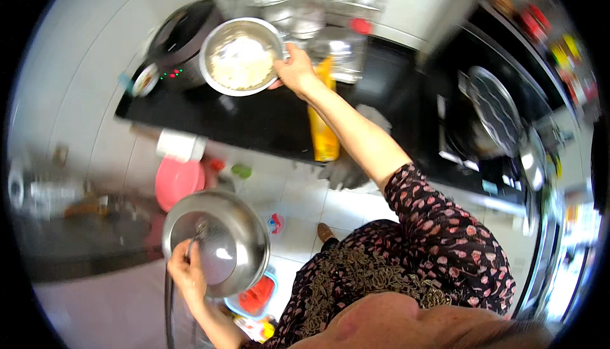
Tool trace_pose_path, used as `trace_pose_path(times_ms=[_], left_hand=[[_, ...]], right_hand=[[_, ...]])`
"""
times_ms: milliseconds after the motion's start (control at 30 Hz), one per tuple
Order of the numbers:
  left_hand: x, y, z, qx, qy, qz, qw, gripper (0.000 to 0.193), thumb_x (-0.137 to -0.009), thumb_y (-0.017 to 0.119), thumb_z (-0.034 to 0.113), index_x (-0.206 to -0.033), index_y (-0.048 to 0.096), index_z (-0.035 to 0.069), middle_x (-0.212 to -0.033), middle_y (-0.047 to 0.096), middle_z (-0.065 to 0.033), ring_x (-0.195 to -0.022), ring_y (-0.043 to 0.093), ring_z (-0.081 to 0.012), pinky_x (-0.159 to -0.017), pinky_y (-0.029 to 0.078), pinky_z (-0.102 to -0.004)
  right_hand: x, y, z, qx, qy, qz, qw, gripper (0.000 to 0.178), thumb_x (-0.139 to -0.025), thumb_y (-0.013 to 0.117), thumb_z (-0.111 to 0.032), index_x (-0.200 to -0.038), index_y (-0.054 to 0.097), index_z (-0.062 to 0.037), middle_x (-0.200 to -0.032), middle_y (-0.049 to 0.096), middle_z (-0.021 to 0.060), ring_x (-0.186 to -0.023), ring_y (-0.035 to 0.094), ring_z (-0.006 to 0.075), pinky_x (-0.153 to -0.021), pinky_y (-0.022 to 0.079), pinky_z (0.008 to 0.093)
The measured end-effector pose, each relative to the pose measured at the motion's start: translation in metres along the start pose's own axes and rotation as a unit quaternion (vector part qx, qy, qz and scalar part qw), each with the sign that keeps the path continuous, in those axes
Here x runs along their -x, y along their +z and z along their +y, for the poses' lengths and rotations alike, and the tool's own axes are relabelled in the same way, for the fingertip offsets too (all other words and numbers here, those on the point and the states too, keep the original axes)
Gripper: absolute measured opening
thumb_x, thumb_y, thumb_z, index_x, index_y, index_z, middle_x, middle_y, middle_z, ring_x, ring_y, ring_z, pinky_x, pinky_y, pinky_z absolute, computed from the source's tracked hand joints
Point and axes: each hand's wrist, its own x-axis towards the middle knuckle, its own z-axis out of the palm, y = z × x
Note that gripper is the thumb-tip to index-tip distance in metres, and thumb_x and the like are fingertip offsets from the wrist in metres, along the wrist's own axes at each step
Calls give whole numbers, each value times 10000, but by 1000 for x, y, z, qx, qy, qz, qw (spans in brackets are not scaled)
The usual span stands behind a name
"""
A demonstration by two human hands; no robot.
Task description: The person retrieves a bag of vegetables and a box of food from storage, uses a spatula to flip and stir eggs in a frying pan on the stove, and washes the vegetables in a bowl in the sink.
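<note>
My right hand [294,69] reaches out over the black counter [254,120] and grips the rim of a steel bowl [210,79], thumb on top. Pale, whitish-yellow food pieces [240,64] lie in it; what kind, I cannot tell. Lower down on the left, my left hand [187,271] is closed on the handle of a large round steel lid [250,241]. The lid has a paler disc in its middle and hangs tilted above the floor. A black rice cooker [185,28] with red and green lights stands beside the bowl.
A yellow packet [324,136] and a clear jar [343,56] lie near my right forearm. On the right are a stove and a pan [492,110]. A pink basin [180,184] and a blue tub [273,292] are below. A table [95,247] stands left.
</note>
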Motion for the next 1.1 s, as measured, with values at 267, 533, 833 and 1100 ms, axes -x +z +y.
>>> trace_pose_path(times_ms=[267,533,833,1100], left_hand=[[-59,46,52,84,113,-98,985,168,-918,572,122,-893,609,-41,-730,535,26,-669,444,-50,-583,362,-213],[12,129,267,102,271,-142,947,144,-891,607,91,-856,620,-48,-646,475,56,-580,362,-19,-503,266,-192],[103,293,486,77,349,-279,891,160,-872,642,133,-896,660,-25,-749,569,45,-673,455,-29,-593,359,-191],[144,486,630,86,376,-327,863,205,-835,667,186,-841,695,-16,-669,596,16,-613,477,-69,-566,387,-242]], right_hand=[[87,-324,-74,198,-60,183,961,485,-817,523,-23,-1281,413,67,-903,646,193,-662,670,202,-493,565,257],[198,-592,-59,283,111,358,883,453,-798,545,-71,-1224,494,75,-1029,633,258,-903,667,295,-764,551,367],[293,-659,-67,187,-35,254,948,459,-942,523,-200,-1312,406,45,-757,637,120,-527,634,151,-441,505,243],[497,-681,-33,69,24,152,986,285,-928,524,-126,-1173,550,16,-764,654,78,-562,620,101,-492,492,225]])
